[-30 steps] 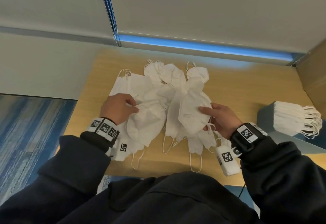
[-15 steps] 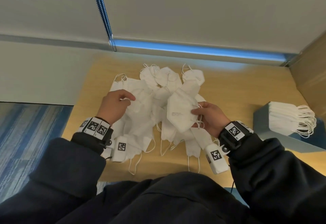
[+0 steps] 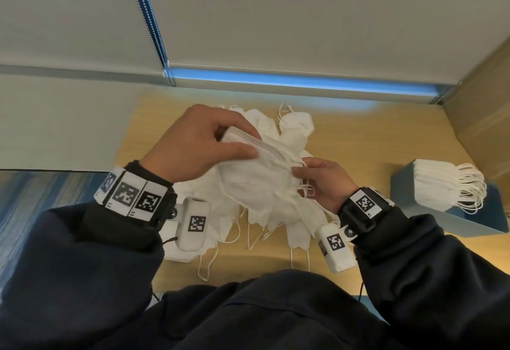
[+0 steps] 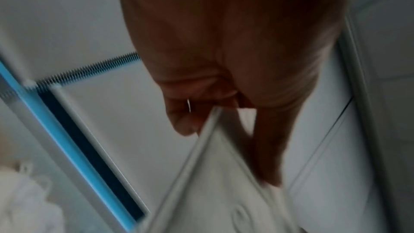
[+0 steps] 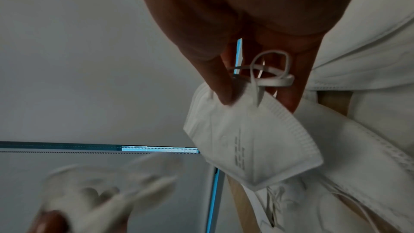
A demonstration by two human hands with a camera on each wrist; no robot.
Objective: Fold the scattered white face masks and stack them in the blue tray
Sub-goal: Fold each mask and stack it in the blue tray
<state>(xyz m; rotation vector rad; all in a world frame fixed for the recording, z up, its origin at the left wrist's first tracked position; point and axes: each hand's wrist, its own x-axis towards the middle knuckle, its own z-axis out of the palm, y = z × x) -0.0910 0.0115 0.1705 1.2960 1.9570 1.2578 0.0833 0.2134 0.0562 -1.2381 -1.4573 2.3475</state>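
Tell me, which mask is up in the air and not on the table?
The folded mask held between both hands: the left hand pinches its top corner, the right hand its ear-loop end. The other loose masks lie on the table.

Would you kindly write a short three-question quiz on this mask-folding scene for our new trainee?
1. True or false: the stack of folded masks sits in the blue tray, on the person's right.
2. Multiple choice: the left hand grips A) an ear loop only, B) the folded edge of a white mask, C) the tray.
3. Fill in: the right hand pinches the other mask near its ear ____.

Key: 1 true; 2 B; 3 loops. The loose pile lies on the wooden table.
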